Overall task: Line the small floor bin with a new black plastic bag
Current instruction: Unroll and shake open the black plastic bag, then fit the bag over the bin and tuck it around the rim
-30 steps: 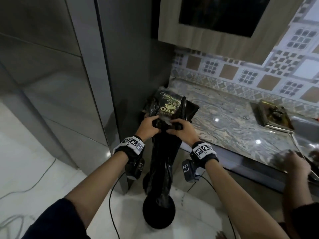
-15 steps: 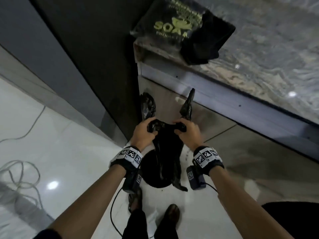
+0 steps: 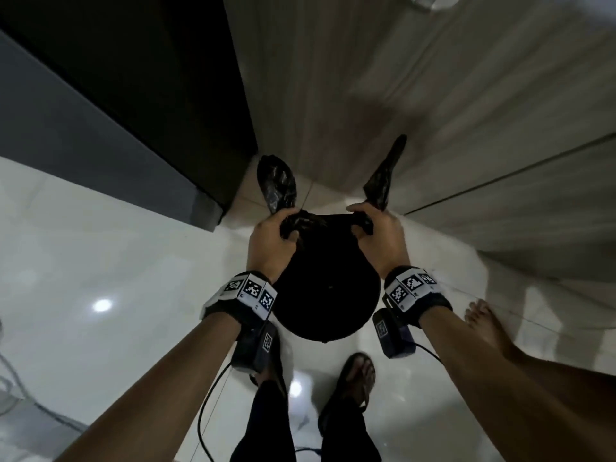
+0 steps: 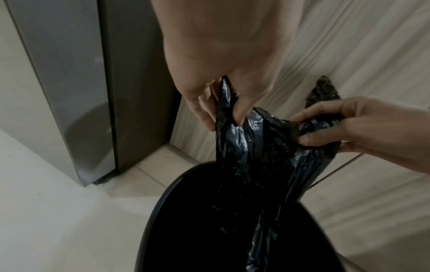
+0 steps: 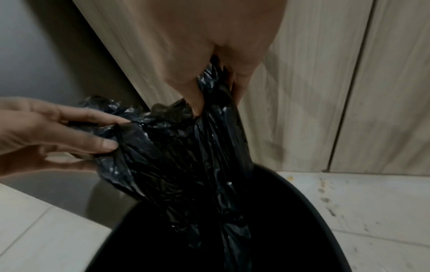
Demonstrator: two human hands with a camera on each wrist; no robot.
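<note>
A round black bin [image 3: 328, 315] stands on the floor below my hands, its rim also showing in the left wrist view [image 4: 163, 198] and the right wrist view [image 5: 309, 200]. A crumpled black plastic bag [image 4: 263, 156] hangs from my hands, its lower part down inside the bin [image 5: 190, 165]. My left hand [image 3: 275, 233] grips the bag's top at the left [image 4: 223, 110]. My right hand [image 3: 378, 230] pinches the top at the right [image 5: 209, 92]. Two bag handles stick up past my hands [image 3: 278, 183].
A wood-grain cabinet front [image 3: 433, 95] rises just behind the bin. A dark grey appliance side [image 3: 116, 95] stands at the left. My feet in sandals [image 3: 353, 381] are close to the bin on the glossy white tiles, another person's bare foot [image 3: 486, 325] at the right.
My hands have gone down from counter height to just above the bin, carrying the bag. They have drawn apart, spreading the bag's top. The bag's lower part now hangs inside the bin.
</note>
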